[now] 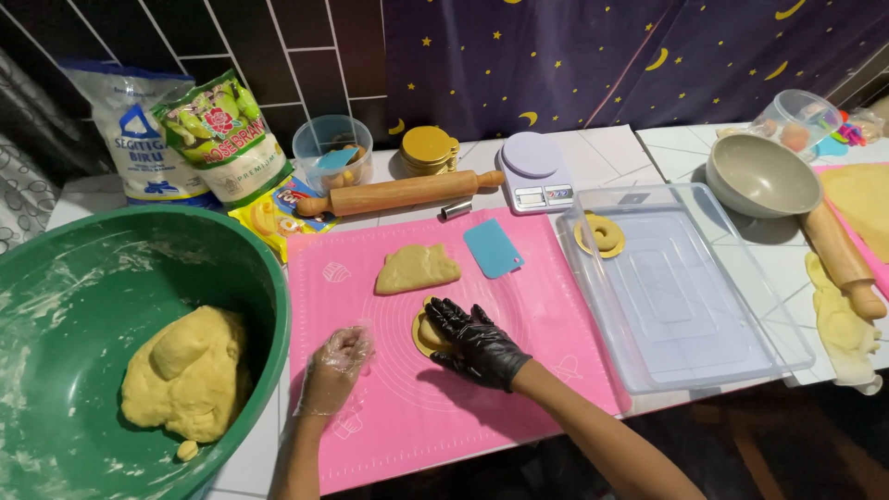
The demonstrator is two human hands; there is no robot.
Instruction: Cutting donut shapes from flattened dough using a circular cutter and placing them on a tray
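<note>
Pressing flat on a yellow dough round (428, 335), the right hand (472, 344) spreads open; the left hand (335, 363) rests loosely curled, empty.

I am working in a home kitchen set up for baking. My counter is white tile (602, 153) and the wall behind it is dark tile, partly hung with a navy cloth (593, 56) printed with yellow stars and moons. A pink silicone baking mat (546, 306) covers the counter in front of me, and a big green mixing bowl (250, 268) of yellow dough sits beside it. Behind them lie bags of flour (125, 130), a wooden rolling pin (403, 193) and a small digital kitchen scale (534, 171). A clear plastic tray (685, 306) and a grey bowl (759, 176) stand farther along.
</note>
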